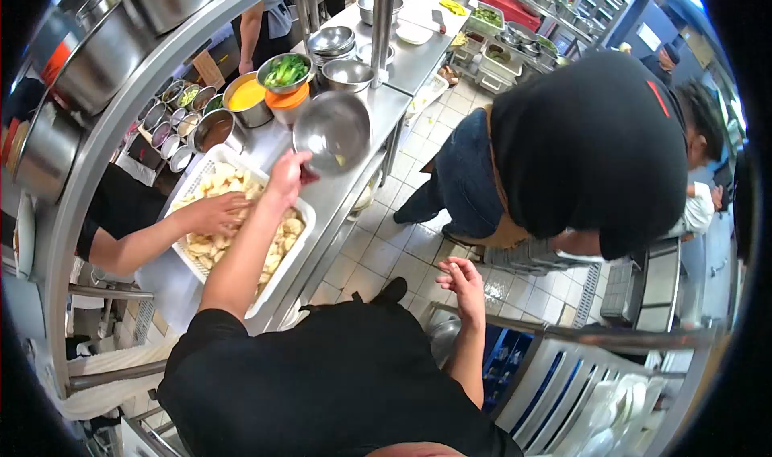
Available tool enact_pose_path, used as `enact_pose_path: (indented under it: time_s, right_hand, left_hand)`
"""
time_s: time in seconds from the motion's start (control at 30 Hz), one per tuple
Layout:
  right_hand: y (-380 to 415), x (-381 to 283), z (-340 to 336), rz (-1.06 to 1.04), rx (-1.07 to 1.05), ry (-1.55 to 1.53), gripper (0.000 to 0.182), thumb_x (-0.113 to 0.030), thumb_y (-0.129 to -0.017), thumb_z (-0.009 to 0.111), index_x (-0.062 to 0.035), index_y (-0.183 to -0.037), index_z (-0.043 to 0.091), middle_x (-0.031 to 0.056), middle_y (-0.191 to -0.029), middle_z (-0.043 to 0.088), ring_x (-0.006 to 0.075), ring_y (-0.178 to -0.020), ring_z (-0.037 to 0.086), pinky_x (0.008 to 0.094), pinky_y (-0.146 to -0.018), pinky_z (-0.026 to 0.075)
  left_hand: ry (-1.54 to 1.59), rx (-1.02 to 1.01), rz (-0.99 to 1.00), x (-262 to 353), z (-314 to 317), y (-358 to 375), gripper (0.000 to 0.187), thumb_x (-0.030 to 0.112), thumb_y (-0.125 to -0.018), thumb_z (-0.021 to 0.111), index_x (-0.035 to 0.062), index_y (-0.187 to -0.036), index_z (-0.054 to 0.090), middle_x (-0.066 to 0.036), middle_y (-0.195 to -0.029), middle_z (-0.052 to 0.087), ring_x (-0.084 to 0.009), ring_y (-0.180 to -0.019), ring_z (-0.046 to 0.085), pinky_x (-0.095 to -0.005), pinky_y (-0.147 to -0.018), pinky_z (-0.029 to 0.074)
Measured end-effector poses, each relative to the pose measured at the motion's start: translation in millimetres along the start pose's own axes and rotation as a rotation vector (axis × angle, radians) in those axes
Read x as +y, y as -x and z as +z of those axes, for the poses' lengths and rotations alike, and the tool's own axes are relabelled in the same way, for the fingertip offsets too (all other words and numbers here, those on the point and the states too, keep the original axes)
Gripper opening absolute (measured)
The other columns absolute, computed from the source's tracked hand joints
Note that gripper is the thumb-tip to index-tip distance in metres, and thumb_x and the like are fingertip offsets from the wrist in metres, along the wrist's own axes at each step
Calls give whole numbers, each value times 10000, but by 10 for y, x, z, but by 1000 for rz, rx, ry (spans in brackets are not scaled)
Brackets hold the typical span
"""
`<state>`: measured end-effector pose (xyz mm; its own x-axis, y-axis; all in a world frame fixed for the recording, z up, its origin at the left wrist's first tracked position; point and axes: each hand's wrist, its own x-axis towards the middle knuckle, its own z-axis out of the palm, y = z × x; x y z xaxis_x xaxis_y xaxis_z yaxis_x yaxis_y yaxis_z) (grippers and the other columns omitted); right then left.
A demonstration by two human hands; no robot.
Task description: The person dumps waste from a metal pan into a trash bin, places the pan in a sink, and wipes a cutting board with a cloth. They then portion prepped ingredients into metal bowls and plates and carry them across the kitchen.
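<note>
My left hand [287, 177] reaches forward over the basket and grips the near rim of a metal mixing bowl [331, 127]. The bowl is tilted towards me, and a small pale piece lies inside near its lower edge. Beneath my forearm is a white plastic basket [299, 258] filled with pale yellow, peeled-looking food pieces [211, 246]. A co-worker's hand [219, 213] rests among those pieces, just left of my forearm. My right hand [462, 286] is raised over the floor at my right side, fingers loosely bent and apart, with nothing visible in it.
Beyond the basket stand a bowl of green vegetables [285, 72], a pot of yellow liquid [247, 99] and stacked metal bowls [332, 41]. An overhead shelf [121, 107] carries pots. A person in black [587, 143] bends in the aisle to my right. A metal rail [619, 339] is close by.
</note>
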<state>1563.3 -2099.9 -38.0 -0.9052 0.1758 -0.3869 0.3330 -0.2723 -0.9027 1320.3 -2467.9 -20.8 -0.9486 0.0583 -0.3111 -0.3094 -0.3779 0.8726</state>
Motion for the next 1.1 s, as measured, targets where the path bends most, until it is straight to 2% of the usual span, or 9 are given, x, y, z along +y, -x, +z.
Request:
enact_pose_path:
  time_s: [0.07,0.3,0.47,0.53,0.73,0.83,0.97,1.07,1.1]
  right_hand:
    - [-438,-110,-101,-6,-46,42,229,-198,-932,577,-34,-1091,562,84,-1009,653,88,-738,605,213,-648,459]
    - [-1794,-1007,-256,-4,-286,118,210,-172,-929,588,-36,-1088,568,48,-1005,642,81,-767,574,229,-716,463]
    - [-2889,-1285,-419,75,-365,171,212,-175,-932,576,-40,-1096,567,45,-994,638,90,-780,581,226,-706,453]
    - [-3349,-1334,-501,115,-341,243,230,-213,-935,571,-49,-1097,569,44,-987,645,91,-757,594,218,-665,440]
    - [-4428,-1762,-768,202,-198,203,253,-248,-941,557,-52,-1099,578,82,-999,663,134,-757,622,256,-688,476]
    - [-5052,-1941,-1046,219,-177,180,287,-266,-929,565,-52,-1120,550,101,-1002,657,188,-764,645,292,-682,485]
    - [-5916,-2194,-1229,253,-250,276,254,-194,-912,564,-64,-1129,545,75,-1015,659,183,-754,651,280,-664,494]
    - [-6575,-2415,-1292,248,-315,399,254,-156,-906,547,-74,-1146,537,72,-1013,658,185,-745,652,281,-664,495]
    - [-6826,-2467,-1360,234,-349,424,274,-114,-899,522,-79,-1170,525,68,-1022,652,185,-747,653,276,-665,497]
  left_hand:
    - [62,96,37,111,294,-419,164,145,-875,552,36,-991,514,-91,-848,608,-194,-648,604,-331,-614,534]
    - [403,286,55,488,962,-1979,213,229,-930,516,29,-1001,512,-127,-884,635,-210,-721,647,-298,-598,517]
    - [513,319,87,708,969,-3051,261,256,-932,539,27,-1044,484,-137,-909,619,-220,-742,641,-297,-607,508]
    - [552,419,165,763,1129,-3330,267,250,-928,548,30,-1062,478,-132,-957,600,-214,-752,632,-311,-627,507]
    - [572,535,175,801,1296,-3885,229,233,-934,509,45,-1064,493,-125,-971,595,-203,-747,630,-308,-620,504]
    - [323,646,178,851,1251,-4018,234,215,-938,471,27,-1077,474,-135,-958,624,-225,-833,651,-321,-613,518]
    - [-155,889,95,1235,1269,-4177,300,177,-905,468,-10,-1139,448,-189,-978,643,-286,-852,673,-392,-618,536]
    - [-1281,1217,193,981,650,-4688,325,167,-851,481,-34,-1103,527,-241,-998,646,-343,-832,672,-457,-663,536]
    - [-1369,1196,133,1046,698,-4662,309,150,-842,476,-26,-1086,547,-238,-1005,646,-344,-848,669,-457,-686,536]
